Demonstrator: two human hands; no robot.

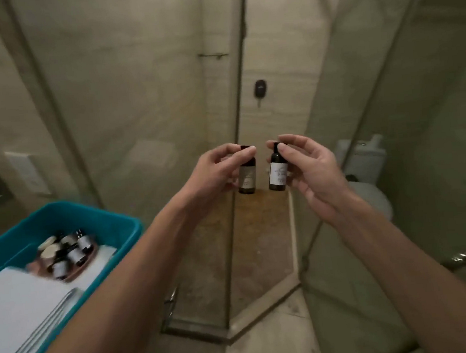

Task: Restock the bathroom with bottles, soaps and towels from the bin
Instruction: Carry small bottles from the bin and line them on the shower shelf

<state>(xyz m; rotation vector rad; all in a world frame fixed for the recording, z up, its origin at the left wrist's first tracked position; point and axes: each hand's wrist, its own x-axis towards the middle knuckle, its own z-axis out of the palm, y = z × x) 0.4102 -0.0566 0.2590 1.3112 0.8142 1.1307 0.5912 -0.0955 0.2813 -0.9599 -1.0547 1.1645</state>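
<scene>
Towels (20, 307) in bin (112, 223), glass door (137, 128) ahead

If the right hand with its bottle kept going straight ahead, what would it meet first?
Probably the glass shower panel right behind the right hand and its bottle; the wall follows. Depth is unclear.

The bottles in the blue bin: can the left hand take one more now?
Probably not: the left hand already holds a dark bottle by its cap. The bin is open, nothing covers its bottles.
</scene>
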